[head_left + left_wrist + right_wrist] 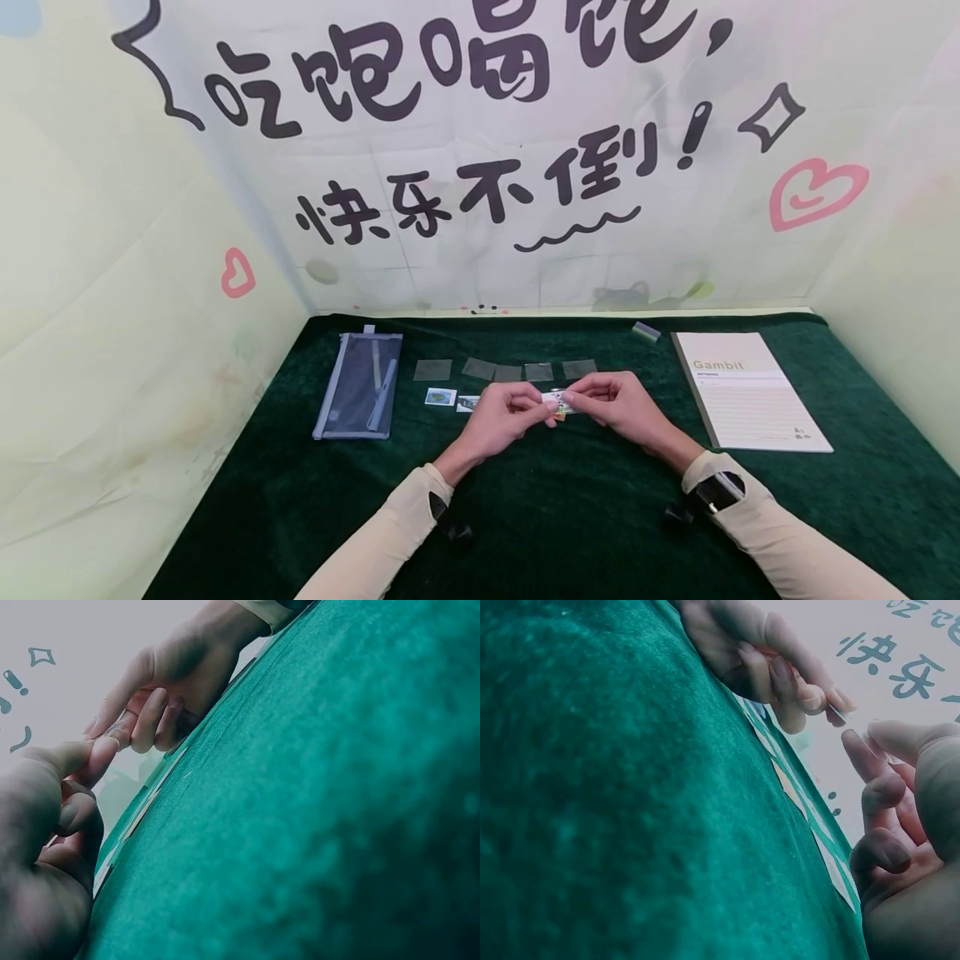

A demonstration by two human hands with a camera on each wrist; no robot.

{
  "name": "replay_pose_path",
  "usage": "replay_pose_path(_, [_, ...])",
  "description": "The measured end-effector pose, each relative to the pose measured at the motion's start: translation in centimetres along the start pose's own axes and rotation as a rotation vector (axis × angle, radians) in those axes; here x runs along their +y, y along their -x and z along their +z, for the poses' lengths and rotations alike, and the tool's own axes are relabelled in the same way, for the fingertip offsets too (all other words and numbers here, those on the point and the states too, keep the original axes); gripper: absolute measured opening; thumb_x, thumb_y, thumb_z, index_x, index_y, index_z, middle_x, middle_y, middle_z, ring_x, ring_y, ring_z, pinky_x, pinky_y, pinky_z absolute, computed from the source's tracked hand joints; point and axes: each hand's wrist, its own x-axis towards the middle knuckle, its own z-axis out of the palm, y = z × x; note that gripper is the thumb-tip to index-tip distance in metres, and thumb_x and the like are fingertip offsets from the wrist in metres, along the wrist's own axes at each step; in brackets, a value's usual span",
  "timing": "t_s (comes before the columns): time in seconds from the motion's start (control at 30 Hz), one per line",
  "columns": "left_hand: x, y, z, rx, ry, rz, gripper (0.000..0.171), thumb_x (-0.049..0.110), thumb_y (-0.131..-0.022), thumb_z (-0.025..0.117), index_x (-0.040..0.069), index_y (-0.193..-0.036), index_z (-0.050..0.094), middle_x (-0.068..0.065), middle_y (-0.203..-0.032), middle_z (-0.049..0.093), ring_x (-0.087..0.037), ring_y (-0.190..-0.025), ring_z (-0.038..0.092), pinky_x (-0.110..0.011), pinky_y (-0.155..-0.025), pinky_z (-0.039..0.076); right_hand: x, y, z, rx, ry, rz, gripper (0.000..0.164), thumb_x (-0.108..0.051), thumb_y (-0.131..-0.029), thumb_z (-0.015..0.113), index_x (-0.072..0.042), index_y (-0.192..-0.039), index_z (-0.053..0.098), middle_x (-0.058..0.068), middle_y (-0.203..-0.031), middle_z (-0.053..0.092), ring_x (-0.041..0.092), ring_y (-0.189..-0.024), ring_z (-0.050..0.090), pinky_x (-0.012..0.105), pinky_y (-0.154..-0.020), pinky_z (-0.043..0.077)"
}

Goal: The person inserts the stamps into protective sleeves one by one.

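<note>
Over the middle of the table my left hand (510, 415) and right hand (618, 407) meet, fingertips close together. Thumb and forefinger of the left hand pinch a small printed stamp (552, 397). The right hand pinches a small clear sleeve (871, 747), its edge facing the stamp; I cannot tell how far the two overlap. Both are held above the cloth in the wrist views. Left of the hands lie a blue picture stamp (440, 397) and another stamp (467, 404), partly hidden by the left hand.
Behind the hands several clear sleeves (432, 370) lie in a row. A zipped mesh pouch (356, 387) with pen-like tools inside lies at left, a notebook (750, 392) at right. A small striped block (646, 332) sits near the back edge of the dark green cloth (555, 517).
</note>
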Motion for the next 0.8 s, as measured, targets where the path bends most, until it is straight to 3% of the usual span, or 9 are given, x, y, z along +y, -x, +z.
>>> replay_pose_path(0.27, [-0.13, -0.1, 0.04, 0.0, 0.098, 0.001, 0.036, 0.045, -0.109, 0.063, 0.013, -0.113, 0.077, -0.025, -0.085, 0.07, -0.014, -0.048, 0.037, -0.024, -0.047, 0.033, -0.1, -0.11, -0.38, 0.067, 0.011, 0.01, 0.028, -0.038, -0.105, 0.073, -0.014, -0.117, 0.08, 0.018, -0.098, 0.078, 0.023, -0.07, 0.063, 0.027, -0.062, 0.052])
replay_pose_path(0.37, [-0.15, -0.09, -0.01, -0.005, 0.1, 0.0, 0.032, 0.043, -0.11, 0.064, 0.014, -0.113, 0.077, -0.025, -0.092, 0.074, -0.014, -0.048, 0.038, -0.024, -0.047, 0.034, -0.12, -0.17, -0.43, 0.063, 0.005, 0.008, 0.029, -0.038, -0.105, 0.073, -0.013, -0.117, 0.08, 0.018, -0.096, 0.077, 0.021, -0.069, 0.062, 0.026, -0.062, 0.052])
replay_pose_path(0.6, [-0.08, 0.02, -0.02, -0.038, 0.056, 0.001, 0.028, 0.042, -0.11, 0.063, 0.018, -0.117, 0.076, -0.005, -0.098, 0.08, -0.014, -0.054, 0.047, -0.021, -0.05, 0.041, -0.22, -0.11, -0.22, 0.031, -0.019, -0.005, 0.026, -0.036, -0.106, 0.072, -0.013, -0.117, 0.078, 0.018, -0.082, 0.069, 0.016, -0.06, 0.055, 0.028, -0.056, 0.049])
replay_pose_path(0.8, [0.0, 0.0, 0.27, 0.006, 0.081, 0.013, 0.024, 0.044, -0.111, 0.06, 0.024, -0.119, 0.072, -0.014, -0.093, 0.073, -0.014, -0.059, 0.054, -0.021, -0.052, 0.047, -0.24, -0.07, -0.19, 0.025, -0.015, 0.002, 0.026, -0.036, -0.106, 0.072, -0.013, -0.116, 0.078, 0.019, -0.086, 0.072, 0.015, -0.059, 0.054, 0.027, -0.055, 0.048])
